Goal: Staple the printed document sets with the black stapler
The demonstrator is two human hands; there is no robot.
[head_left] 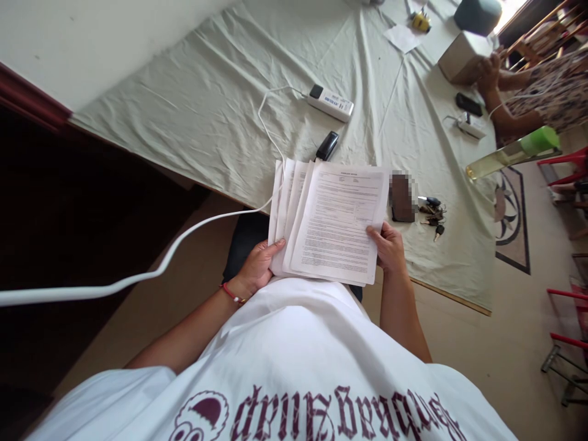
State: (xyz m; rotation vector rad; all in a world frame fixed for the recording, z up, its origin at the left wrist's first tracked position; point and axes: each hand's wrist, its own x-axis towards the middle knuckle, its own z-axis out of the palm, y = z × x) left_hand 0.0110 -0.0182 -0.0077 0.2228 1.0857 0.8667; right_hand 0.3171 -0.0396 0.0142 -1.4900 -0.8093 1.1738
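Observation:
A fanned stack of printed papers rests over the near edge of the table, close to my body. At its left side my left hand grips the sheets, thumb on top and fingers hidden underneath. My right hand pinches the right edge of the stack with its thumb on the front sheet. Just beyond the papers' top edge lies a black stapler, partly covered by them. A phone, blurred in the picture, lies right of the stack, with a bunch of keys beside it.
A white power strip with a cable lies on the cloth-covered table. At the right are a green-lidded bottle, a second phone and a box touched by another person's hands. A yellow object sits farther back.

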